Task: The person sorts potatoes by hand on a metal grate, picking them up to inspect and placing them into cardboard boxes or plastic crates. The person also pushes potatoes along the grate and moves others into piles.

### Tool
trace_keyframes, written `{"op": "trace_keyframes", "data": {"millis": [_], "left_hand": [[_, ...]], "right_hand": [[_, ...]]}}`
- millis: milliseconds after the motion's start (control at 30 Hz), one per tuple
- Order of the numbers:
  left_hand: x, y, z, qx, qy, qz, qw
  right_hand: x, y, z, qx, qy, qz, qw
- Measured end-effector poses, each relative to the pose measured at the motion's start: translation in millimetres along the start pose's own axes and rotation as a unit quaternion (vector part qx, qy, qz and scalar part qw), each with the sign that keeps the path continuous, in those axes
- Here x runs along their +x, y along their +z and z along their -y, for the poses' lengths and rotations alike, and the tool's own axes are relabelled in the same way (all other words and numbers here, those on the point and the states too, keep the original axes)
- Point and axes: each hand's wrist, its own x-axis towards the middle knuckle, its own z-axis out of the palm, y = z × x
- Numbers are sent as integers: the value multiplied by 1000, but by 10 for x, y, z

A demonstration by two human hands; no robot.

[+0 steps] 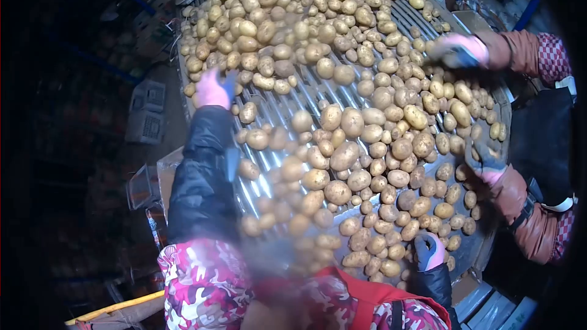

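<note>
Many potatoes (pixel 351 123) lie over a table of metal rollers (pixel 302 101). At the upper left, my left hand (pixel 214 89), in a pink and dark glove, touches the edge of the potato pile with its fingers apart. My right hand (pixel 430 250), gloved in pink and grey-blue, is at the lower right beside potatoes on the flat part of the table; its fingers are curled, and whether they hold anything is hidden. Potatoes near the lower middle are blurred.
On the right a co-worker's two gloved hands (pixel 461 51) reach over the potatoes, the upper one blurred. White crates (pixel 145 123) stand at the left, beyond the table's edge. A yellow bar (pixel 116 308) crosses the lower left.
</note>
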Motion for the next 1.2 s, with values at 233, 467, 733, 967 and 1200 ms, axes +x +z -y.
{"op": "trace_keyframes", "data": {"millis": [233,467,733,967,1200], "left_hand": [[-239,99,837,-61,-127,76,987],[427,332,1565,-104,-44,-29,993],[274,806,1016,55,27,157,986],[-398,65,77,139,-25,223,965],[-1303,37,-1988,-165,395,123,895]], "right_hand": [[7,48,-3,25,-11,-22,999],[-15,36,238,28,46,-14,998],[37,47,-72,-36,-74,-36,996],[-102,75,216,65,27,-28,997],[-76,60,139,-47,-49,-43,997]]}}
